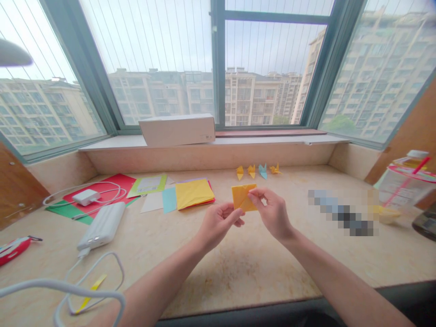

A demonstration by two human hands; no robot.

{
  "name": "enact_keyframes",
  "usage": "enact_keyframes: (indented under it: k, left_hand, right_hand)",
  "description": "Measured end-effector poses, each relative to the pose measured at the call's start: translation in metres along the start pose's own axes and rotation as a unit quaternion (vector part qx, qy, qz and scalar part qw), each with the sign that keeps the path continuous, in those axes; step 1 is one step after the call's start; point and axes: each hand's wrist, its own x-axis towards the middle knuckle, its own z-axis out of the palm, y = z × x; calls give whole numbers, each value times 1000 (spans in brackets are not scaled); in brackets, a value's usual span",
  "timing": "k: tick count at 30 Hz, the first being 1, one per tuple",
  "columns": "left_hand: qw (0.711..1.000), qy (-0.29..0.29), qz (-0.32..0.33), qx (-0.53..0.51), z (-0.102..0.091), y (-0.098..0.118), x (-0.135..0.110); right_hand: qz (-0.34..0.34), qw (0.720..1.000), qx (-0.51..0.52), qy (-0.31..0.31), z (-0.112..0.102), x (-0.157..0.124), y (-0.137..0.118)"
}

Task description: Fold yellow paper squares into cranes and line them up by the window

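Observation:
Between my two hands, raised above the countertop, is a folded square of yellow-orange origami paper (240,196). My left hand (223,223) pinches its lower edge between thumb and fingers. At the upper right part, my right hand (271,210) grips the same paper with thumb and forefinger, covering that corner. Crease lines show on the paper's face. Beyond the hands, several small folded paper cranes stand in a row by the back wall, among them a yellow crane (251,171) and a light blue crane (262,171).
Left of my hands lies a stack of yellow paper (195,194). Further left are a white power bank (102,227), a charger (86,197) and looping cables. A long white box (177,130) rests on the sill. At right stands a plastic cup (402,188) with a straw, near a blurred-out object (342,213).

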Motion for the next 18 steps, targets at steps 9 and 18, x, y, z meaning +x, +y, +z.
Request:
enact_keyframes:
  k: [9,18]
  left_hand:
    - [997,11,-24,-74,-2,-7,8]
    - [993,118,20,-24,-6,-5,8]
  right_hand:
    - [136,967,214,5,9,5,-1]
    - [188,946,247,-96,12,6,4]
